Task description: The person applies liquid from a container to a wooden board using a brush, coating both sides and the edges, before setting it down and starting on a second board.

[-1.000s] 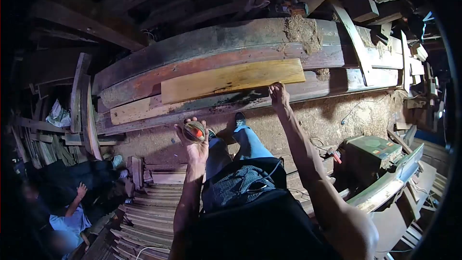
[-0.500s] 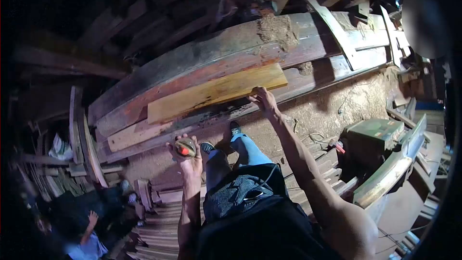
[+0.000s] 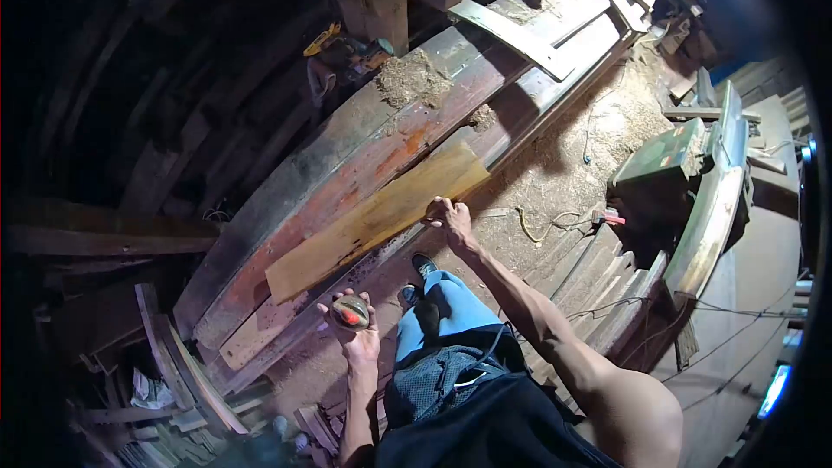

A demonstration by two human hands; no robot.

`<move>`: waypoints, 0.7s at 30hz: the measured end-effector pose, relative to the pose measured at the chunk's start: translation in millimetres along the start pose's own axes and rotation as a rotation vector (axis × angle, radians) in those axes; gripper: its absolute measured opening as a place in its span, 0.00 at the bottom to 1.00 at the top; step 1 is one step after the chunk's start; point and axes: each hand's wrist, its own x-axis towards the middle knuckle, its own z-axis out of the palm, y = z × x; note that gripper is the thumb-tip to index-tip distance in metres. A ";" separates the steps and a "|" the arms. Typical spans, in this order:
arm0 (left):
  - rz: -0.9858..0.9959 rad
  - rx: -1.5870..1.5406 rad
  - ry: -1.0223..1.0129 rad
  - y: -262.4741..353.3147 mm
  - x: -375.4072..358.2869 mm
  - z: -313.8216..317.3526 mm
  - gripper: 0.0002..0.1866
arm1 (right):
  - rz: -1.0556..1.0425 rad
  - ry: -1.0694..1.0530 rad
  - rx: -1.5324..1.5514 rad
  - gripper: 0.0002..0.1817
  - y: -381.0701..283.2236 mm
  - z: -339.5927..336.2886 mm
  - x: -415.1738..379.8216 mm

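Note:
My left hand [image 3: 359, 347] is closed around a rounded, palm-sized dark object [image 3: 350, 310] with an orange-red patch; its kind is not clear. Above and to the right, my right hand [image 3: 452, 224] has its fingers closed on the near edge of a yellowish wooden plank [image 3: 377, 221], close to the right end. That plank lies slantwise on long, thick timbers [image 3: 303, 199] with reddish and grey surfaces. Dark marks run along its near edge. Another pale board [image 3: 251, 340] shows partly beneath its left end.
Sawdust [image 3: 412, 80] is heaped on the timbers, near a yellow tool [image 3: 322, 39]. Stacked boards [image 3: 598, 273], a green box-like machine [image 3: 654, 156] and a curved wooden piece [image 3: 706, 234] stand to the right. A cord [image 3: 537, 230] lies on the sawdust-covered floor.
The view has turned, so the timbers and plank slant more steeply. My right hand stays at the plank's edge and my left keeps its object. Another person's hand at lower left is out of sight now.

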 end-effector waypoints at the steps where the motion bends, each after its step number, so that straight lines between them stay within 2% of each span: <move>1: -0.013 0.027 0.024 -2.4 -2.6 3.8 0.23 | -0.010 0.020 0.031 0.18 -16.0 -7.1 -11.9; 2: -0.029 0.034 0.047 -4.4 -5.7 7.3 0.23 | -0.017 0.038 0.060 0.19 -33.9 -14.1 -25.7; 3: -0.045 0.041 0.070 -6.5 -8.9 10.9 0.24 | 0.059 0.034 0.121 0.21 -57.4 -19.8 -43.1; 4: -0.054 0.047 0.064 -6.9 -11.7 11.1 0.24 | -0.001 0.126 0.124 0.20 -83.6 -20.5 -68.3; 6: -0.091 0.059 0.051 -8.3 -14.6 12.9 0.23 | 0.001 0.172 0.219 0.20 -88.2 -42.9 -75.0; 9: -0.155 0.047 -0.010 -8.8 -15.1 17.5 0.23 | -0.142 0.146 0.387 0.18 -74.0 -88.5 -71.5; 12: -0.229 0.018 -0.039 -13.1 -15.1 24.8 0.23 | -0.190 0.226 0.390 0.20 -99.7 -117.2 -93.7; 14: -0.271 0.035 -0.026 -16.9 -10.9 29.4 0.23 | -0.234 0.343 0.456 0.16 -107.5 -134.7 -102.5; 16: -0.293 0.078 -0.036 -21.6 -5.8 34.0 0.23 | -0.271 0.348 0.444 0.22 -108.9 -158.3 -108.4; 18: -0.340 0.080 -0.019 -29.6 -0.8 42.1 0.24 | -0.300 0.445 0.410 0.22 -97.7 -189.8 -99.6; 21: -0.359 0.148 0.016 -41.0 3.5 56.1 0.24 | -0.311 0.422 0.422 0.21 -118.7 -208.3 -115.4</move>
